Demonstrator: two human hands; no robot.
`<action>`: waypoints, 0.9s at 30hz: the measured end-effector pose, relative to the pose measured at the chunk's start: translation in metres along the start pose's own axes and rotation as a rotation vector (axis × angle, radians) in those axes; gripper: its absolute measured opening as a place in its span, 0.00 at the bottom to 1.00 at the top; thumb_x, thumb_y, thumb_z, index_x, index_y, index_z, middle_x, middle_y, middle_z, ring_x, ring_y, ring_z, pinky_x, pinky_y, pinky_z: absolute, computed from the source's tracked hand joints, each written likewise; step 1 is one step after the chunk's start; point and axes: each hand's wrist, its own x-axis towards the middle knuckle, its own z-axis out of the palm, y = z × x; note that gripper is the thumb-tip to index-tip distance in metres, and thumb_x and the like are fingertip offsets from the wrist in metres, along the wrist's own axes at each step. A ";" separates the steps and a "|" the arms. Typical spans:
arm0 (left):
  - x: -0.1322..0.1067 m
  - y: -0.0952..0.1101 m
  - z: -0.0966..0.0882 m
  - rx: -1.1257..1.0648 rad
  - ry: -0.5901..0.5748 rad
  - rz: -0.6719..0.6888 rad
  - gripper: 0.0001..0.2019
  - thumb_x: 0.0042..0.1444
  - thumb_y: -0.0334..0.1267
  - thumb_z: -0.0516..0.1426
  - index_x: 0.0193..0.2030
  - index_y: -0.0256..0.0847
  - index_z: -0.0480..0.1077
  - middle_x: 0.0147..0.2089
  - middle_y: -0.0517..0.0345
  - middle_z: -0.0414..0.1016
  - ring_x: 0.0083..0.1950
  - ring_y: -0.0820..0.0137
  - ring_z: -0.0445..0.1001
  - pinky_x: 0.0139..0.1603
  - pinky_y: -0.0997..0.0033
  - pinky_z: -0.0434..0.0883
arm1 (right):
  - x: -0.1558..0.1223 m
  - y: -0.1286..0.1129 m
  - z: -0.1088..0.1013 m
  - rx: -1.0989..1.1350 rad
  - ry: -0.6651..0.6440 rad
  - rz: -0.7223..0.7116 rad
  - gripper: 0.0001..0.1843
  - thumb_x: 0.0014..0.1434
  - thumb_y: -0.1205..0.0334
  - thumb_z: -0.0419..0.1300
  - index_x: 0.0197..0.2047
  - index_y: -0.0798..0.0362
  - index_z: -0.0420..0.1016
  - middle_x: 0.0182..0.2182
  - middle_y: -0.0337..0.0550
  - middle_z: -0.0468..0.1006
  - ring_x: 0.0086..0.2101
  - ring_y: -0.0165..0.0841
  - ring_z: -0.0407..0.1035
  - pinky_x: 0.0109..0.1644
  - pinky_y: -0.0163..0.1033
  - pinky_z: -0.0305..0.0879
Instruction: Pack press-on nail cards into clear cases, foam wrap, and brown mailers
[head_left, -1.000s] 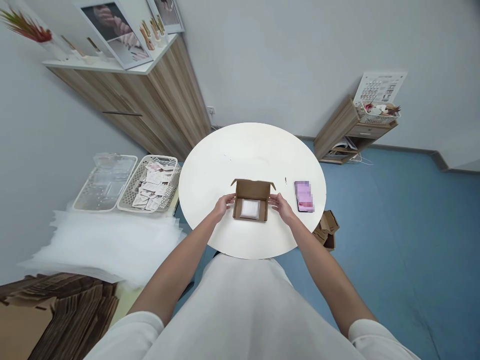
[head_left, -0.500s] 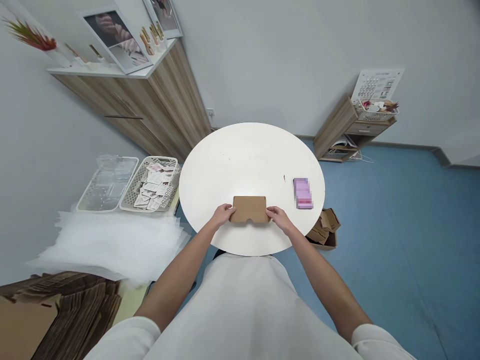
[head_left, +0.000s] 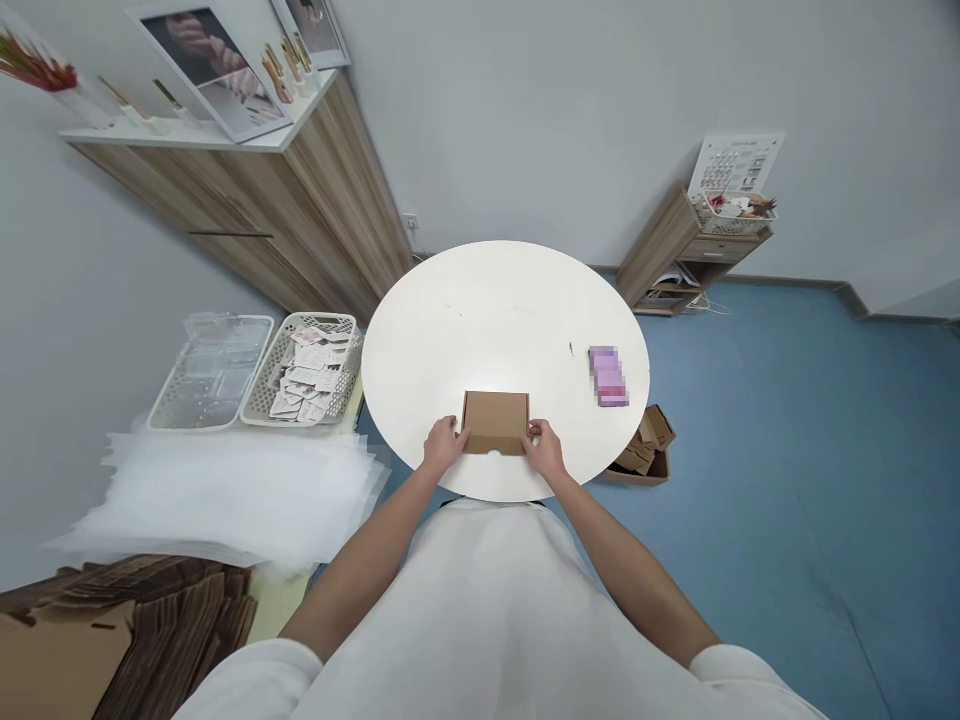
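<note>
A small brown cardboard box [head_left: 496, 420] with its lid down lies near the front edge of the round white table [head_left: 502, 300]. A half-round notch shows in the middle of its near edge. My left hand [head_left: 444, 443] grips the left side, thumb at the near left corner. On the opposite side my right hand [head_left: 544, 447] holds the near right corner, fingers bent along the side. What is inside the box is hidden. To the right on the table lies a purple rectangular item [head_left: 608, 377], blurred by pixelation.
At left stand a white basket of printed cards [head_left: 255, 400] and a basket of clear plastic [head_left: 169, 405]. White translucent sheets [head_left: 225, 490] and flat cardboard [head_left: 180, 640] lie nearer. A carton [head_left: 645, 470] sits on the floor beside the table.
Both hands have shifted their hold toward the box's near corners. The box sits slightly nearer to me, and more of its top shows. The camera view has turned a little.
</note>
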 end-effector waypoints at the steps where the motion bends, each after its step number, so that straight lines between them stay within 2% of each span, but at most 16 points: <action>1: -0.002 -0.002 -0.001 0.008 0.037 0.027 0.23 0.51 0.46 0.50 0.52 0.37 0.60 0.52 0.45 0.64 0.54 0.60 0.63 0.49 0.62 0.61 | -0.002 -0.001 0.001 -0.010 0.006 -0.016 0.19 0.48 0.61 0.52 0.45 0.52 0.62 0.39 0.44 0.71 0.42 0.35 0.65 0.46 0.41 0.61; 3: -0.005 -0.007 -0.004 0.008 0.081 0.086 0.21 0.52 0.42 0.49 0.53 0.39 0.60 0.54 0.46 0.62 0.57 0.60 0.60 0.52 0.61 0.59 | -0.006 -0.001 0.001 -0.038 0.019 -0.050 0.21 0.47 0.60 0.53 0.47 0.52 0.61 0.43 0.46 0.69 0.45 0.36 0.63 0.49 0.42 0.59; 5: -0.009 -0.013 -0.007 0.010 0.077 0.137 0.22 0.50 0.38 0.49 0.53 0.40 0.59 0.55 0.48 0.62 0.57 0.60 0.59 0.54 0.60 0.58 | -0.010 -0.001 0.000 -0.082 0.029 -0.070 0.24 0.47 0.60 0.53 0.50 0.53 0.60 0.47 0.47 0.67 0.48 0.37 0.61 0.51 0.43 0.57; 8: -0.013 -0.021 -0.009 0.047 0.023 0.247 0.27 0.44 0.32 0.51 0.55 0.42 0.58 0.56 0.50 0.61 0.58 0.59 0.57 0.56 0.59 0.56 | -0.016 0.000 -0.001 -0.169 0.017 -0.072 0.27 0.47 0.62 0.52 0.52 0.52 0.58 0.49 0.47 0.65 0.51 0.38 0.58 0.54 0.45 0.54; 11: -0.016 -0.024 -0.009 0.047 -0.071 0.377 0.34 0.39 0.28 0.52 0.58 0.42 0.54 0.52 0.51 0.65 0.55 0.59 0.61 0.54 0.60 0.58 | -0.023 -0.003 0.003 -0.254 -0.005 -0.078 0.28 0.46 0.62 0.53 0.53 0.50 0.57 0.49 0.46 0.66 0.51 0.39 0.57 0.55 0.48 0.49; 13: -0.018 -0.025 -0.008 0.020 -0.110 0.411 0.36 0.38 0.27 0.52 0.59 0.42 0.51 0.51 0.51 0.65 0.53 0.60 0.63 0.53 0.61 0.60 | -0.027 -0.006 0.007 -0.276 -0.014 -0.072 0.30 0.45 0.61 0.55 0.54 0.49 0.55 0.48 0.45 0.66 0.51 0.40 0.57 0.55 0.50 0.47; 17: -0.022 -0.026 -0.013 -0.033 -0.125 0.420 0.39 0.39 0.29 0.53 0.61 0.42 0.47 0.52 0.50 0.63 0.54 0.59 0.61 0.54 0.61 0.59 | -0.037 -0.013 0.008 -0.260 -0.022 -0.058 0.33 0.46 0.57 0.56 0.56 0.47 0.53 0.49 0.44 0.64 0.52 0.41 0.55 0.55 0.50 0.46; 21: -0.024 -0.024 -0.026 -0.111 -0.124 0.469 0.41 0.41 0.35 0.56 0.63 0.42 0.42 0.51 0.50 0.59 0.52 0.62 0.62 0.52 0.64 0.62 | -0.043 -0.022 -0.002 -0.207 -0.032 -0.105 0.35 0.48 0.53 0.56 0.58 0.45 0.50 0.48 0.44 0.64 0.51 0.40 0.56 0.54 0.49 0.48; 24: -0.020 -0.016 -0.036 -0.164 -0.089 0.425 0.36 0.47 0.41 0.55 0.62 0.41 0.45 0.48 0.50 0.59 0.47 0.66 0.66 0.48 0.67 0.64 | -0.042 -0.032 -0.011 -0.181 -0.064 -0.138 0.36 0.50 0.50 0.55 0.60 0.44 0.48 0.46 0.44 0.64 0.49 0.39 0.57 0.54 0.48 0.49; 27: -0.010 -0.006 -0.043 -0.146 -0.085 0.370 0.28 0.53 0.45 0.49 0.60 0.39 0.50 0.44 0.50 0.61 0.39 0.68 0.68 0.44 0.68 0.65 | -0.036 -0.041 -0.014 -0.139 -0.089 -0.122 0.31 0.55 0.48 0.48 0.60 0.45 0.49 0.44 0.43 0.65 0.48 0.37 0.58 0.54 0.46 0.51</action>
